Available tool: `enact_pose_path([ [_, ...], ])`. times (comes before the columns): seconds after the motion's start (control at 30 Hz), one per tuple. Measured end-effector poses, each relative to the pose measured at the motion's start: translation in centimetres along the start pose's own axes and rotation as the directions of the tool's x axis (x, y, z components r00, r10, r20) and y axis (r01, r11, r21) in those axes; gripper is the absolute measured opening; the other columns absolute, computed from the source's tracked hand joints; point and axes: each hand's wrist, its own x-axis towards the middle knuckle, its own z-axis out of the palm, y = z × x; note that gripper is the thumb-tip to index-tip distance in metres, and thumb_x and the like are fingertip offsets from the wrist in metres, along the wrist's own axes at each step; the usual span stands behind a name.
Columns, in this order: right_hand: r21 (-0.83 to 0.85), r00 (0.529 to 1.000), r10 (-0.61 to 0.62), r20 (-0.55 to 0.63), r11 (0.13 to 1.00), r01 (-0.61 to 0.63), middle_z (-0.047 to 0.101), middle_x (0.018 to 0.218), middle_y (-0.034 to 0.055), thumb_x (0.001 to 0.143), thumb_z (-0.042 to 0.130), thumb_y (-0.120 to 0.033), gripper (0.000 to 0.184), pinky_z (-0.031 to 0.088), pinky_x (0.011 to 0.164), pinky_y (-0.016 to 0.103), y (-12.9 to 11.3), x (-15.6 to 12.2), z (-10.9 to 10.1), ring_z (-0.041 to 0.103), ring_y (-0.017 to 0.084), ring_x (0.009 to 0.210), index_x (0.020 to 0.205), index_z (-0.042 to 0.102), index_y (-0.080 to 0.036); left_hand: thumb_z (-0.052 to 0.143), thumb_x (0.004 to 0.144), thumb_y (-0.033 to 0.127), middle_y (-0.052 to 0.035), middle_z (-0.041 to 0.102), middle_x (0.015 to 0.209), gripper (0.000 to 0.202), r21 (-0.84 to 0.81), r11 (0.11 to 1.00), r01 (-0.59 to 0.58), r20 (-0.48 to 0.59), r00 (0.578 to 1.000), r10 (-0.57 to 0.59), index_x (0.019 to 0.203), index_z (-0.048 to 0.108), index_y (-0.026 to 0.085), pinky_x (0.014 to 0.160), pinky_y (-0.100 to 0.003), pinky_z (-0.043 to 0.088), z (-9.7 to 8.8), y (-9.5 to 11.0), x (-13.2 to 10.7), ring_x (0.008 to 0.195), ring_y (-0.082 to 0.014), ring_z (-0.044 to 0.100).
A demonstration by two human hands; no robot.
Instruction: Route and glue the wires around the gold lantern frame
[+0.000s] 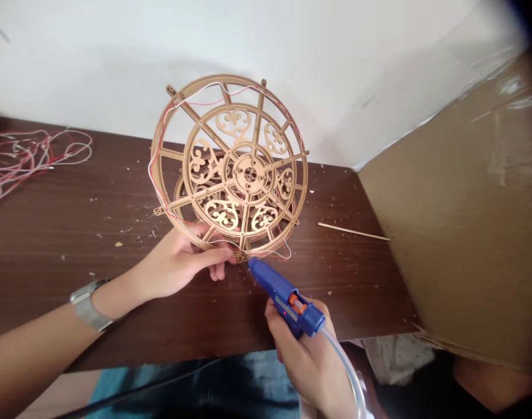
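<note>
A gold-brown openwork wheel [251, 176] with spokes and scroll ornaments stands tilted upright over the table. Red and white wire [164, 125] runs round its rim, with a loose loop at the lower right. My left hand [185, 262] is closed on the wheel's bottom rim, thumb in front and other fingers partly hidden behind it. In my right hand [307, 349] is a blue glue gun [274, 285], its nozzle at the bottom rim beside my left thumb. A clear glue stick [345, 361] trails from the gun's back end. More wheel-like openwork shows behind the front wheel.
Tangled red and white wires [34, 157] lie on the dark wooden table [117, 203] at left. A thin wooden stick [355, 231] rests at right, near a large cardboard sheet [461, 203]. Small scraps dot the tabletop. A white wall [357, 64] rises behind; a black cable [147, 391] crosses below the table edge.
</note>
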Motion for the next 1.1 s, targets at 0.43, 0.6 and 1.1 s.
enact_pose_path([
  [0.43, -0.07, 0.997, -0.015, 0.078, 0.997, 0.02, 0.055, 0.058, 0.0029, 0.108, 0.055, -0.044, 0.051, 0.037, 0.06, 0.022, -0.4, 0.0, -0.3, 0.051, 0.009, 0.055, 0.066, 0.052, -0.015, 0.083, 0.095, 0.033, -0.0062, 0.077, 0.069, 0.021, -0.005, 1.0, -0.007, 0.006, 1.0, 0.007, 0.086, 0.079, 0.014, 0.058, -0.024, 0.06, 0.0, -0.1, 0.1, 0.059, -0.0161, 0.071],
  [0.6, -0.063, 0.997, -0.031, 0.077, 0.997, 0.036, 0.055, 0.058, 0.0028, 0.108, 0.057, -0.043, 0.051, 0.038, 0.061, 0.022, -0.2, -0.2, -0.3, 0.052, 0.009, 0.056, 0.066, 0.054, -0.014, 0.084, 0.094, 0.029, -0.0071, 0.079, 0.073, 0.018, -0.032, 0.999, -0.003, -0.002, 1.0, 0.003, 0.085, 0.079, 0.013, 0.058, -0.022, 0.061, 0.1, 0.0, 0.1, 0.059, -0.015, 0.072],
  [1.1, 0.001, 0.999, -0.004, 0.038, 1.0, 0.004, 0.051, 0.052, -0.0003, 0.105, 0.064, -0.044, 0.045, 0.039, 0.06, 0.023, 0.9, -0.7, 0.0, 0.051, 0.01, 0.052, 0.072, 0.049, -0.017, 0.082, 0.095, 0.029, -0.0065, 0.076, 0.066, 0.02, -0.019, 1.0, 0.003, 0.015, 1.0, -0.003, 0.086, 0.079, 0.011, 0.058, -0.02, 0.059, 0.0, 0.0, 0.1, 0.058, -0.0144, 0.071],
])
